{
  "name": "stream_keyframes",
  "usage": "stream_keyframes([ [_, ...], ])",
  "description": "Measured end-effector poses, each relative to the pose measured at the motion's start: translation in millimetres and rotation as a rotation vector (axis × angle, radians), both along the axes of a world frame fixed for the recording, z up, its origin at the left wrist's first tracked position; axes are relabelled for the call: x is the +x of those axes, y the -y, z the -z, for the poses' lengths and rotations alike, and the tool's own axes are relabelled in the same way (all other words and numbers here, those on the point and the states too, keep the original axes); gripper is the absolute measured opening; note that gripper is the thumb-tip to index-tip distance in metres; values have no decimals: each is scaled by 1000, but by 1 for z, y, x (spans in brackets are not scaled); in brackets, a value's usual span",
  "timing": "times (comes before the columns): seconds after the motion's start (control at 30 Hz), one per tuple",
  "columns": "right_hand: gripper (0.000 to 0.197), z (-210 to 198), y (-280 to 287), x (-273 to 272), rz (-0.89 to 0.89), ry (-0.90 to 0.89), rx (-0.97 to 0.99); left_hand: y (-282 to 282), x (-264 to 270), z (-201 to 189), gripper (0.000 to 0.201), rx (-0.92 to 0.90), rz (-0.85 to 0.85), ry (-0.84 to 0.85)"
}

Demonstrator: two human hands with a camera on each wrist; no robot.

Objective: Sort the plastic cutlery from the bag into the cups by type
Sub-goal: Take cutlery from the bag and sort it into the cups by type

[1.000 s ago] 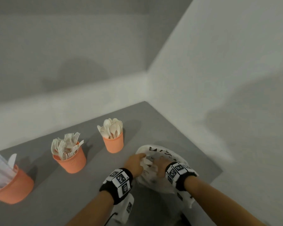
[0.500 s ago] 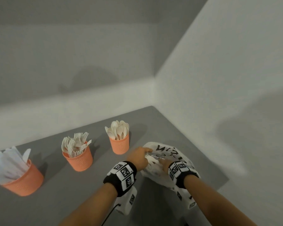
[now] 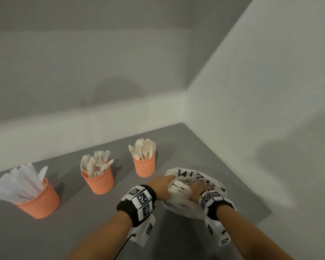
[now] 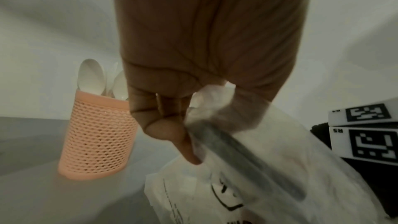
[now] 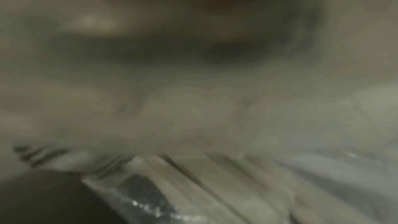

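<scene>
Your three cups (image 3: 144, 167) at ten o'clock are well filled, yet your left hand (image 3: 162, 186) pinches the bag (image 3: 199, 177) open while your right hand (image 3: 194, 190), grip unclear, digs among remaining cutlery (image 3: 176, 188).

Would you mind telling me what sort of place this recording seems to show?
Probably a bare staged work corner, not a lived-in kitchen: a plain grey tabletop pushed into a corner of blank white walls, with three orange mesh plastic cups lined up and a printed white plastic bag.
</scene>
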State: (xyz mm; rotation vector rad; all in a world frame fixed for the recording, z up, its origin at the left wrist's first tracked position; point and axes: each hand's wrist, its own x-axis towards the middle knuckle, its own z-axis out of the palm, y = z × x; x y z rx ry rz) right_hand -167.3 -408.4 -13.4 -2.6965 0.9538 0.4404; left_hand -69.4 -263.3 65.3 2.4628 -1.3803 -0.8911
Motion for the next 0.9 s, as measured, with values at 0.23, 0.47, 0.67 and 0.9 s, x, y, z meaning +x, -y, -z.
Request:
stream_keyframes([
  [0.23, 59, 0, -8, 6, 9, 28, 102, 3, 4, -5, 70, -14, 12, 2],
  [0.47, 45, -4, 1, 17, 17, -124, 163, 6, 14, -4, 68, -30, 2, -27],
  [0.67, 51, -7, 0, 17, 57, -120, 157, 11, 19, -6, 66, -40, -7, -46],
  [0.9, 44, -19, -6, 18, 120, -152, 248, 16, 23, -7, 64, -34, -10, -54],
])
